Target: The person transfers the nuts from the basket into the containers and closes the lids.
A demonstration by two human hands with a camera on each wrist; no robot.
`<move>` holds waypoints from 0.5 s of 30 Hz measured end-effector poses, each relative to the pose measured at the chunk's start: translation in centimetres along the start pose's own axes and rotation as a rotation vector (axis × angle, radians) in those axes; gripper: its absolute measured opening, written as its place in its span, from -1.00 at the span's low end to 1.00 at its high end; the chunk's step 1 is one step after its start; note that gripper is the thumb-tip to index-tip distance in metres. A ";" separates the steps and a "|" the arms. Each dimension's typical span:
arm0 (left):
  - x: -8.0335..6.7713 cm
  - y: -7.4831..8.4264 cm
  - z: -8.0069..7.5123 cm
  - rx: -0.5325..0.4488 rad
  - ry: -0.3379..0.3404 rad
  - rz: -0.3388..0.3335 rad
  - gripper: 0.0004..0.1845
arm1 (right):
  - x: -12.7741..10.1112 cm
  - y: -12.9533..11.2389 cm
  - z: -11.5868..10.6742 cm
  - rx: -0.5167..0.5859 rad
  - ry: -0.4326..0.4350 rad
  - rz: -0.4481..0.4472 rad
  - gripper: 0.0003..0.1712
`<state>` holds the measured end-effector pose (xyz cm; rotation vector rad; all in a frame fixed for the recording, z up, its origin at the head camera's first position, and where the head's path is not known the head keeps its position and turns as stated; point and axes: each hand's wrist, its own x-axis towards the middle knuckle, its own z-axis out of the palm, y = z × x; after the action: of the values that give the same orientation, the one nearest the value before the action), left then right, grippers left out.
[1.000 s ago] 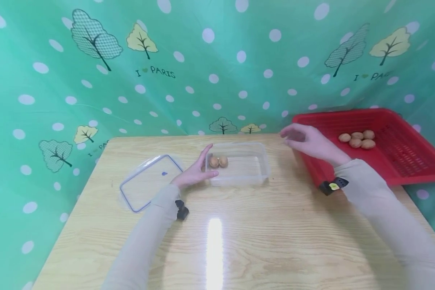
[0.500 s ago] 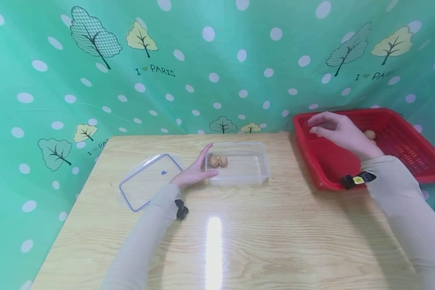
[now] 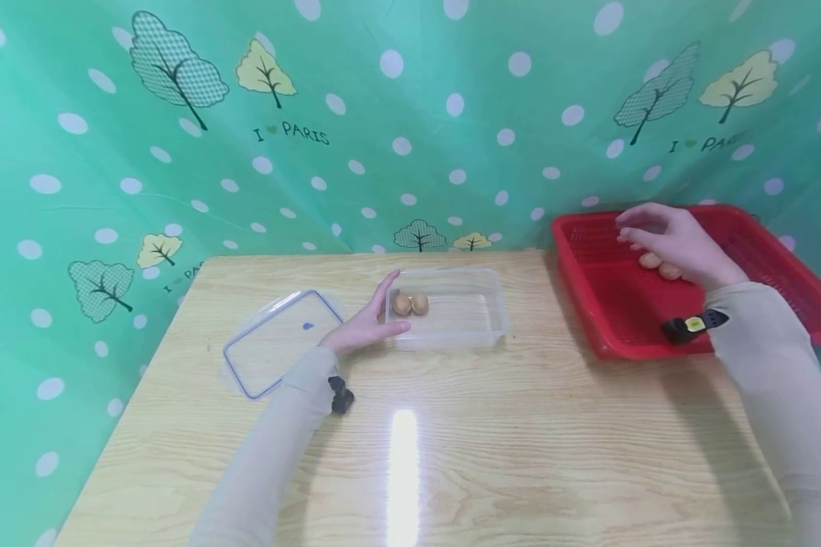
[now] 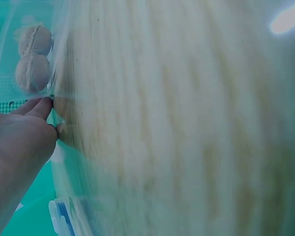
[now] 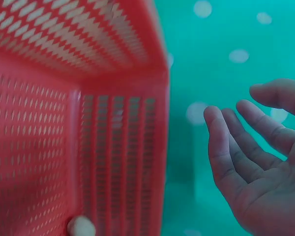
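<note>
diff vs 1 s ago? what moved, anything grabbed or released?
The right hand moved from over the table edge rightward into the red basket and now hovers open above the walnuts there; nothing grabbed yet. Unchanged: the left hand rests against the clear container, two walnuts inside, the lid on the table.

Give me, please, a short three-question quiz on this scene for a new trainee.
1. True or false: the lid is on the clear container.
2. How many walnuts lie in the clear container?
3. Which hand is over the red basket? A) left hand B) right hand

Key: 1. False, it lies on the table beside it. 2. Two. 3. B, with open fingers holding nothing.
</note>
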<state>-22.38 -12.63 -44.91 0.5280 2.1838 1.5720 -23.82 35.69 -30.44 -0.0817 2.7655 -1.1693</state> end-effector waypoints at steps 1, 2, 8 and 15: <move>0.0 0.0 0.0 0.004 0.002 0.000 0.10 | 0.1 0.3 -0.1 -0.009 -0.001 0.005 -0.31; -0.1 0.0 0.0 0.008 0.003 0.001 0.09 | 0.2 0.7 -0.3 -0.022 -0.001 0.008 -0.30; 0.0 -0.2 0.0 0.024 0.005 0.014 0.07 | 1.0 3.3 -0.8 -0.111 0.035 -0.006 -0.32; 0.0 -0.4 -0.1 0.016 -0.002 0.023 0.07 | 1.6 6.1 -1.7 -0.122 0.057 0.003 -0.36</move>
<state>-22.47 -12.77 -45.24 0.5617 2.1978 1.5667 -25.64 40.93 -33.81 -0.0569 2.8840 -1.0164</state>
